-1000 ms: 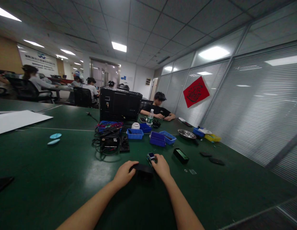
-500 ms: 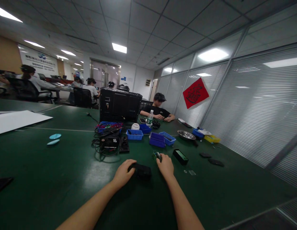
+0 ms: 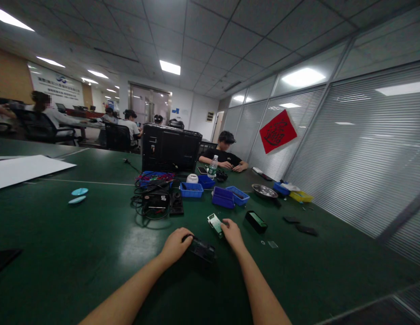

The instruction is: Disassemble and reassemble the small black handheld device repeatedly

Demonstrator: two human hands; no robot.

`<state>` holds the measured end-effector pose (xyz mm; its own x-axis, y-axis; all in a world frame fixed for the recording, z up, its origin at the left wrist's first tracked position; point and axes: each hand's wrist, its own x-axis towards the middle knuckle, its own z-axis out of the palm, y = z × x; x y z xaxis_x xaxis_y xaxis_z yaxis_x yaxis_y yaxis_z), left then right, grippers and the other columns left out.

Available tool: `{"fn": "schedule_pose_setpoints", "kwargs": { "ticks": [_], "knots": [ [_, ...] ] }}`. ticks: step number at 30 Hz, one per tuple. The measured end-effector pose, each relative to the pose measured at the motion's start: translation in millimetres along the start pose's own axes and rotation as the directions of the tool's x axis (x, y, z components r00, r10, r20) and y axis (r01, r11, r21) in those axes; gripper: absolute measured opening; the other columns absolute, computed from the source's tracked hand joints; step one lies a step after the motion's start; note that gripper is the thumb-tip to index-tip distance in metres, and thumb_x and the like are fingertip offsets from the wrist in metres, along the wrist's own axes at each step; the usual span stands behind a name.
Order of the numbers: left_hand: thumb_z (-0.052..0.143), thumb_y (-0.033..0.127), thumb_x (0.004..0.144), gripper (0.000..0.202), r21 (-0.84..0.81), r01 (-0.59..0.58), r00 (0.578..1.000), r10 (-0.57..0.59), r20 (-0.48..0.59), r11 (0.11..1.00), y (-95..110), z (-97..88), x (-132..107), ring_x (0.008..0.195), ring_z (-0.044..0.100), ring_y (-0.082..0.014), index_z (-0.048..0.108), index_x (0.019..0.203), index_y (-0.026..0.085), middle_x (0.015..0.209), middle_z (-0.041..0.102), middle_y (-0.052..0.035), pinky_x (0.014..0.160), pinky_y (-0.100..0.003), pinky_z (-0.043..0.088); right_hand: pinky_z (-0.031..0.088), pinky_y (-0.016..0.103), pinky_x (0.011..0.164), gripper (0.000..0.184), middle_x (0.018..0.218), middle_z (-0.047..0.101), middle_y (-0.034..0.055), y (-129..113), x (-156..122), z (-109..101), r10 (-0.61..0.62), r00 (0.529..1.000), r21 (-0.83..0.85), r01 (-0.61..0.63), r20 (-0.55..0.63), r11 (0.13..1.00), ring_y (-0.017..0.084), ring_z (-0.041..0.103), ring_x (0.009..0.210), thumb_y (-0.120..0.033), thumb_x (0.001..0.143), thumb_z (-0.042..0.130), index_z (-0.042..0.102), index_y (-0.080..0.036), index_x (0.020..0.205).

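L hand (image 3: 174,246) closed round left end of black device (image 3: 202,249), near-centre on green table (image 3: 77,234). R hand (image 3: 233,234) pinches small circuit board (image 3: 215,224), tilted, just beyond device's far right. Black box (image 3: 255,221) right of board; blue bins (image 3: 225,197) farther back.

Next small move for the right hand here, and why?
Probably lower the small green board in the right hand toward the black casing that the left hand grips on the green table. The board is lifted and tilted just beside the casing's far end, apart from it.
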<state>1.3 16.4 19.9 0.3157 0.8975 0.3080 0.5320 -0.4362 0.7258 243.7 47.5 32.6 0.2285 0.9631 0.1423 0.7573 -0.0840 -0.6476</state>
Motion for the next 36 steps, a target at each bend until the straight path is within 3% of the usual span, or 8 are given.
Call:
{"fn": "schedule_pose_setpoints", "kwargs": {
  "ticks": [3, 7, 10, 15, 20, 26, 32, 36],
  "knots": [
    [0.043, 0.029, 0.077, 0.025, -0.012, -0.003, 1.0, 0.003, 0.003, 1.0, -0.1, -0.1, 0.3, 0.093, 0.055, -0.0169, 0.065, 0.089, 0.023, 0.094, 0.064, -0.0022, 0.087, -0.028, 0.039, 0.041, 0.026, 0.073, 0.029, 0.094, 0.064, 0.0066, -2.4, -2.5, -1.5, -0.034, 0.999, -0.12, 0.031, -0.028, 0.992, 0.018, 0.058, 0.086, -0.028, 0.079, 0.042, 0.06, -0.017, 0.099],
    [0.044, 0.035, 0.078, 0.034, -0.134, 0.043, 0.999, -0.044, -0.008, 0.99, -4.1, 1.2, 0.3, 0.101, 0.053, -0.0167, 0.058, 0.106, 0.024, 0.106, 0.062, -0.0019, 0.091, -0.028, 0.037, 0.04, 0.027, 0.075, 0.033, 0.101, 0.061, 0.0092, -6.2, -6.6, -4.9, -0.053, 0.995, -0.245, 0.031, -0.084, 0.969, 0.02, 0.056, 0.091, -0.033, 0.08, 0.041, 0.059, -0.016, 0.102],
    [0.053, 0.041, 0.072, 0.053, -0.174, 0.04, 0.998, -0.031, 0.055, 0.984, -4.3, 1.2, -1.6, 0.105, 0.052, -0.0183, 0.045, 0.122, 0.025, 0.114, 0.059, -0.0028, 0.093, -0.029, 0.036, 0.039, 0.029, 0.077, 0.043, 0.104, 0.058, 0.0114, -7.8, -8.9, -5.8, -0.067, 0.993, -0.288, 0.036, -0.097, 0.957, 0.023, 0.054, 0.094, -0.043, 0.078, 0.044, 0.056, -0.015, 0.108],
    [0.07, 0.038, 0.053, 0.085, -0.051, -0.015, 0.99, 0.022, 0.138, 0.999, 0.4, 2.6, -7.1, 0.106, 0.05, -0.0243, 0.035, 0.129, 0.027, 0.118, 0.055, -0.0038, 0.094, -0.034, 0.034, 0.039, 0.031, 0.078, 0.057, 0.109, 0.055, 0.0129, -8.6, -10.7, -5.3, -0.064, 0.994, -0.32, 0.034, -0.086, 0.947, 0.026, 0.05, 0.1, -0.053, 0.074, 0.046, 0.052, -0.013, 0.115],
    [0.07, 0.031, 0.053, 0.086, 0.018, -0.005, 0.995, 0.003, 0.096, 1.0, -2.1, 5.9, -7.7, 0.104, 0.05, -0.0249, 0.033, 0.131, 0.028, 0.116, 0.055, -0.0062, 0.09, -0.034, 0.036, 0.038, 0.032, 0.081, 0.06, 0.109, 0.054, 0.0123, -8.2, -11.3, 0.7, -0.104, 0.994, -0.341, 0.087, -0.033, 0.936, 0.026, 0.049, 0.1, -0.051, 0.072, 0.051, 0.048, -0.014, 0.119],
    [0.067, 0.027, 0.055, 0.085, 0.033, 0.005, 0.995, -0.008, 0.096, 0.999, -2.5, 4.8, -6.3, 0.1, 0.052, -0.023, 0.03, 0.132, 0.028, 0.11, 0.057, -0.0057, 0.087, -0.032, 0.038, 0.036, 0.031, 0.083, 0.05, 0.113, 0.052, 0.0118, -3.3, -8.4, 1.0, -0.095, 0.995, -0.388, 0.083, -0.011, 0.918, 0.024, 0.049, 0.101, -0.021, 0.074, 0.047, 0.044, -0.016, 0.124],
    [0.066, 0.029, 0.057, 0.084, 0.107, 0.034, 0.989, -0.049, 0.14, 0.994, 4.1, 2.5, -6.3, 0.103, 0.051, -0.0215, 0.028, 0.132, 0.026, 0.114, 0.055, -0.0058, 0.089, -0.031, 0.037, 0.036, 0.031, 0.084, 0.054, 0.114, 0.05, 0.0121, -1.7, -5.5, -4.3, -0.072, 0.997, -0.381, 0.051, -0.042, 0.923, 0.025, 0.046, 0.103, -0.038, 0.073, 0.051, 0.047, -0.012, 0.121],
    [0.066, 0.029, 0.057, 0.083, 0.108, 0.041, 0.989, -0.056, 0.134, 0.993, 4.4, 2.7, -6.3, 0.104, 0.051, -0.0212, 0.029, 0.131, 0.026, 0.116, 0.054, -0.0059, 0.09, -0.031, 0.037, 0.035, 0.03, 0.082, 0.048, 0.107, 0.053, 0.011, -2.0, -6.6, -2.6, -0.088, 0.996, -0.405, 0.068, -0.029, 0.912, 0.025, 0.047, 0.1, -0.037, 0.074, 0.052, 0.052, -0.015, 0.116]
  ]
}}
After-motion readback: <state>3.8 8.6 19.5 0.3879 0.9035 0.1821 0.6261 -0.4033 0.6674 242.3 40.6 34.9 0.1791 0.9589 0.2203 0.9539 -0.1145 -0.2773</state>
